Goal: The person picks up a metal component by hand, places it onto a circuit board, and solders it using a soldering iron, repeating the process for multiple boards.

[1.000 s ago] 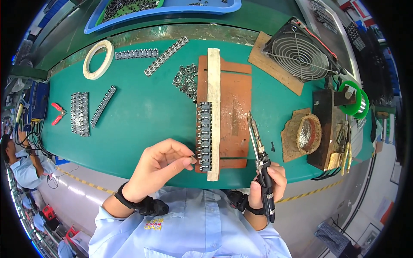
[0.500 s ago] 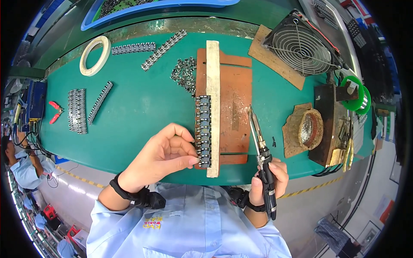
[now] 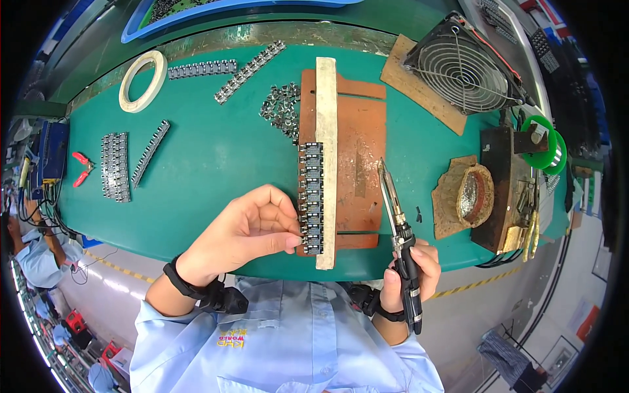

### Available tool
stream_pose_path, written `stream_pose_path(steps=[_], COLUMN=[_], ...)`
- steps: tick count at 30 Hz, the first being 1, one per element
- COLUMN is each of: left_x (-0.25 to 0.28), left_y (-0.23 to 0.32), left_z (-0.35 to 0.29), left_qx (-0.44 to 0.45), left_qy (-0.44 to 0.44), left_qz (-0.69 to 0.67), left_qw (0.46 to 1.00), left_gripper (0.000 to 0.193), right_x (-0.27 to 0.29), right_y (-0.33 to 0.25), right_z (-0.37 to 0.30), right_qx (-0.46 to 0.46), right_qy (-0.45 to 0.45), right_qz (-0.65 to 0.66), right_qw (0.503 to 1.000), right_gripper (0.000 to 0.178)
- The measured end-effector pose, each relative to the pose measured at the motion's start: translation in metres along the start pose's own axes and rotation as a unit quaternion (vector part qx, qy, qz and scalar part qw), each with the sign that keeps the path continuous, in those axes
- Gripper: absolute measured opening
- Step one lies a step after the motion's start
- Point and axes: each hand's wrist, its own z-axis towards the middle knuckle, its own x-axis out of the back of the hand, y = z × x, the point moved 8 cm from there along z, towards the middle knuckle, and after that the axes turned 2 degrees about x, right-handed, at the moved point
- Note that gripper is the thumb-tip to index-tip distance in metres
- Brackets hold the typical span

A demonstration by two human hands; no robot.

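Right hand (image 3: 427, 270) wrapped around soldering iron (image 3: 409, 285); left of that grip, left hand (image 3: 244, 230) at circuit-board strip (image 3: 313, 196), hold unclear

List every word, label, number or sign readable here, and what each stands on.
Light-blue shirt: yellow and pink chest embroidery, legible lettering, but I won't copy its wording.
Dark component row: any markings are too small to read.
Soldering iron: any markings are too small to read.
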Motion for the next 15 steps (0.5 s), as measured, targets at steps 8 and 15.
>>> stream_pose_path(steps=[8,15], left_x=[0.001,0.003], left_y=[0.001,-0.001], left_z=[0.004,0.007], left_qx=[0.021,0.039], left_qy=[-0.016,-0.042], left_qz=[-0.008,0.002], left_qw=[1.0,0.998], left_gripper=[0.019,0.019], right_x=[0.017,0.006], right_y=[-0.01,-0.044], right_z=[-0.008,-0.004], right_qx=[0.041,0.01], right_qy=[0.041,-0.132], right_qz=[0.02,0.005], right_qw=[0.998,0.991], right_gripper=[0.045,0.035])
